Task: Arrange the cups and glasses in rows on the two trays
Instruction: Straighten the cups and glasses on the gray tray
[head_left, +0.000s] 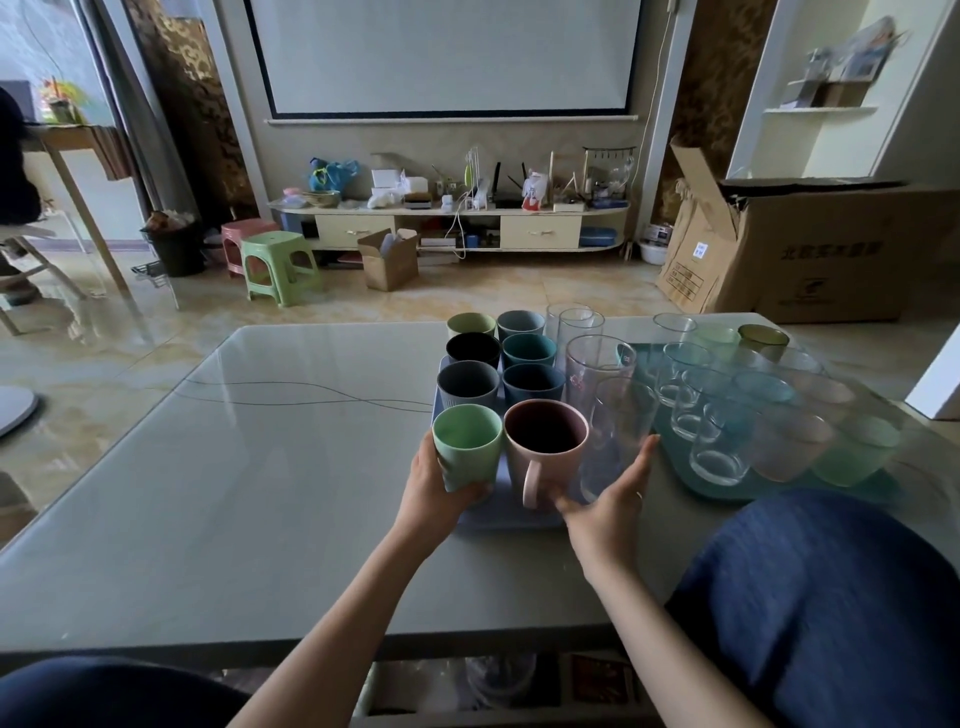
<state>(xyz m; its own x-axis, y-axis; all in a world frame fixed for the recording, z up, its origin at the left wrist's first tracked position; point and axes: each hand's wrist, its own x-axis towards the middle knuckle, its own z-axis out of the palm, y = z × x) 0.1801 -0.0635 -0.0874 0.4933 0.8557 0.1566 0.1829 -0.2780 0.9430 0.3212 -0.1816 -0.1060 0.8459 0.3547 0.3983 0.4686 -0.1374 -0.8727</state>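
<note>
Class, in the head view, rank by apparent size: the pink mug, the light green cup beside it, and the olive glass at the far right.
1. pink mug
2. light green cup, slightly smaller
3. olive glass, though it stands farthest from the camera

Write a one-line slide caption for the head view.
Left hand grips a green cup and right hand touches a tall glass on the blue tray.

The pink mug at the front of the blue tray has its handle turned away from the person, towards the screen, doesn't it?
Not quite: the head view shows the pink mug at the front of the blue tray with its handle turned towards the person.
</note>
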